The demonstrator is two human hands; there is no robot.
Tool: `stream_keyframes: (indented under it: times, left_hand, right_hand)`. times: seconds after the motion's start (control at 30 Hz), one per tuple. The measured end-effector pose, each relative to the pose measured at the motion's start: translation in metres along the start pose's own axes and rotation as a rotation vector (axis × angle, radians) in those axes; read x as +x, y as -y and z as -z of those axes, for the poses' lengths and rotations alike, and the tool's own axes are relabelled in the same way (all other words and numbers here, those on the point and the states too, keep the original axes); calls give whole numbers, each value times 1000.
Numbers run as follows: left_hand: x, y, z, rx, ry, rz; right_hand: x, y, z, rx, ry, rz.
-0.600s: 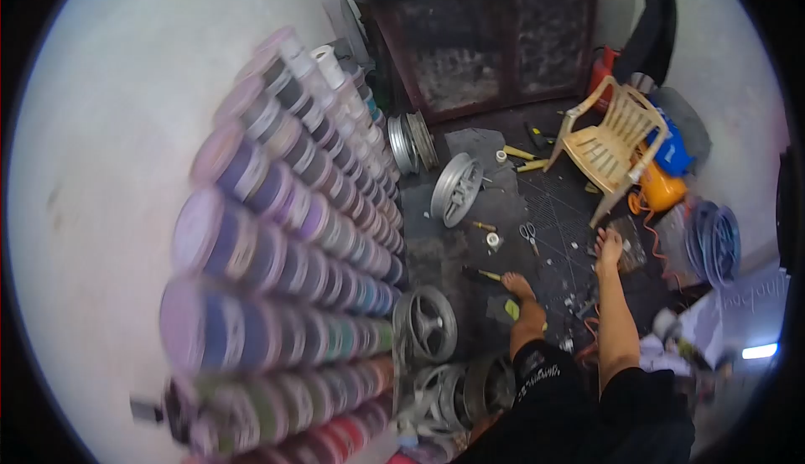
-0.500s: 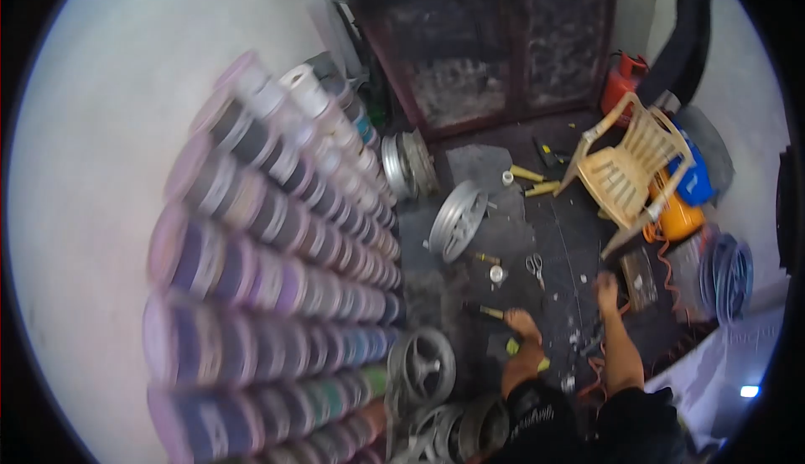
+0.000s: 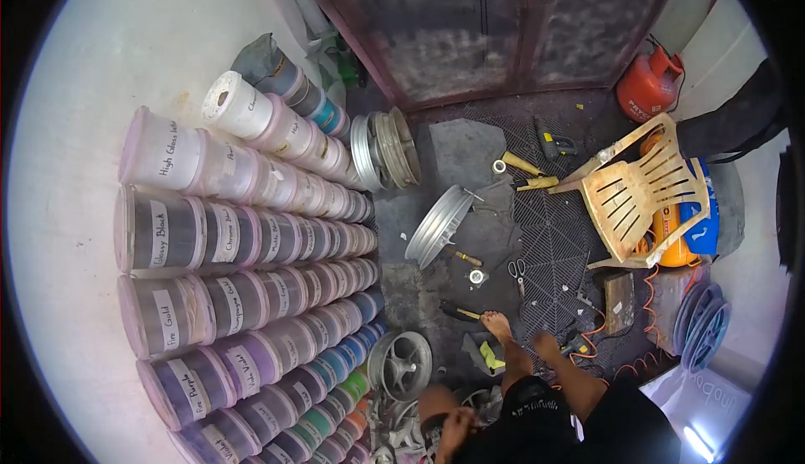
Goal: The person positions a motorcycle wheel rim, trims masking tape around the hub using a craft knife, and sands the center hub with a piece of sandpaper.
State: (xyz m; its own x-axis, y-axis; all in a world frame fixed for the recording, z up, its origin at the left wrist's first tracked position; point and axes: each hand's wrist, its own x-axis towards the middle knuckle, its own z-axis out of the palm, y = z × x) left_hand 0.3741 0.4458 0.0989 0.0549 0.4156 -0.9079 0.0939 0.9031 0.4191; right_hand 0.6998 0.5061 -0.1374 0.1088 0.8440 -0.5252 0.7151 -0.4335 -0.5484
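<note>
At the lower edge, left of my black shirt and shorts, my left hand shows with its fingers curled in. What it holds, if anything, is too small and blurred to make out. Beside it is a smeared, skin-coloured rounded shape with a dark band, which I cannot identify. Close to the hand are spoked metal wheel rims, partly covered by the arm. My right hand is not in view. My bare left foot stands beside a brush-like tool lying on the floor.
Labelled tubs are stacked in rows on the left. A wheel rim, scissors, tape rolls and hand tools lie on the floor. On the right stand a plastic chair, a red gas cylinder and a coiled orange hose.
The view has shifted and sharpened. My left hand has come into sight at the bottom. My right foot has drawn back from beside the brick-like block towards my left foot.
</note>
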Motion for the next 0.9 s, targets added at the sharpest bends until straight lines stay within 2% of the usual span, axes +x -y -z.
stream_keyframes:
  times: [0.03,0.07,0.1,0.13,0.2,0.23,0.37,0.4,0.43,0.5,0.57,0.63,0.7,0.77,0.83,0.9]
  left_hand:
    - [-9,-45,-3,-200,-28,2]
    - [-14,-87,-3,-399,-55,2]
    - [-14,-120,0,-381,-104,-60]
    - [-14,-144,3,-367,-151,-126]
    - [-1,-163,21,-345,-232,-277]
    - [7,-173,27,-414,-249,-294]
    - [70,-117,61,-579,-308,-320]
    - [87,-96,68,-596,-320,-293]
    - [107,-64,76,-579,-296,-227]
    - [143,0,89,-506,-105,-66]
    - [171,14,79,-483,163,12]
    - [167,22,76,-376,-25,77]
    - [200,-19,71,-254,-234,-59]
    - [197,-130,50,-131,-357,-224]
    - [199,-227,41,20,-394,-374]
    - [240,-275,31,128,-505,-538]
  right_hand:
    - [47,6,3,46,13,14]
    - [71,72,54,242,-74,-66]
    - [99,110,84,194,-86,-39]
    - [119,134,100,382,-161,-5]
    - [160,177,129,424,-175,53]
    - [182,187,137,416,-106,62]
    - [211,235,185,331,79,125]
    - [212,241,198,295,143,72]
    - [215,243,209,254,161,129]
    - [228,215,220,171,184,247]
    - [246,173,229,19,116,167]
    - [256,136,253,-56,106,16]
    - [268,102,281,-296,84,-132]
    - [297,81,313,-487,160,-184]
    - [314,62,332,-684,255,-248]
    - [352,58,349,-959,317,-206]
